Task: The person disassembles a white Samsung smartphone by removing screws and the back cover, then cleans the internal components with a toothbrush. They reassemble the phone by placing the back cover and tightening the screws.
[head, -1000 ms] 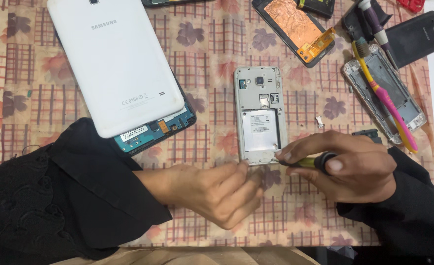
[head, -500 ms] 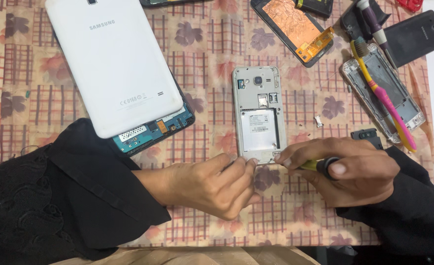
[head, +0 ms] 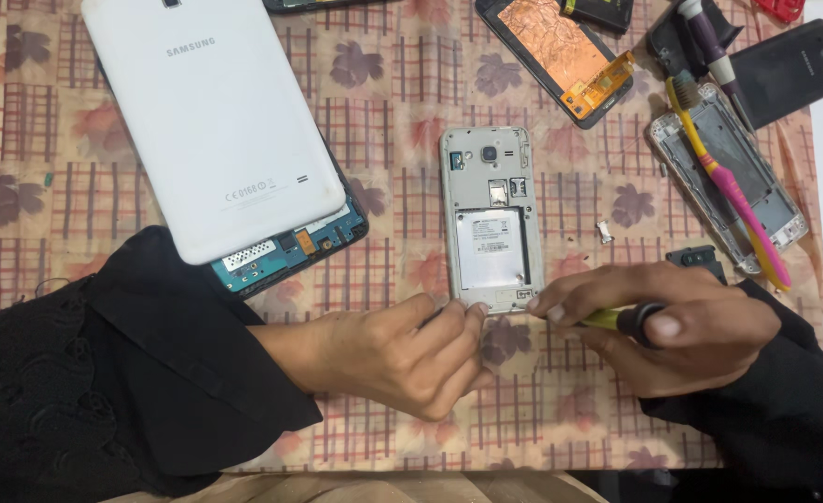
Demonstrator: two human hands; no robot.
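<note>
Centrally, silver phone [head: 490,219], white battery label [head: 491,248], screwdriver [head: 616,319]

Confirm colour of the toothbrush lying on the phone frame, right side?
Pink handle with a yellow head end; the toothbrush shows clearly in the head view, lying across the silver frame.

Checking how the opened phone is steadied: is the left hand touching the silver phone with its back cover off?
Touching. The head view shows the left hand's fingertips pressed on the bottom edge of the silver phone.

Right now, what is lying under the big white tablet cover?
Under the white tablet cover lies an opened tablet: only its lower corner shows, with blue circuit board and dark frame. The rest is hidden by the cover.
</note>
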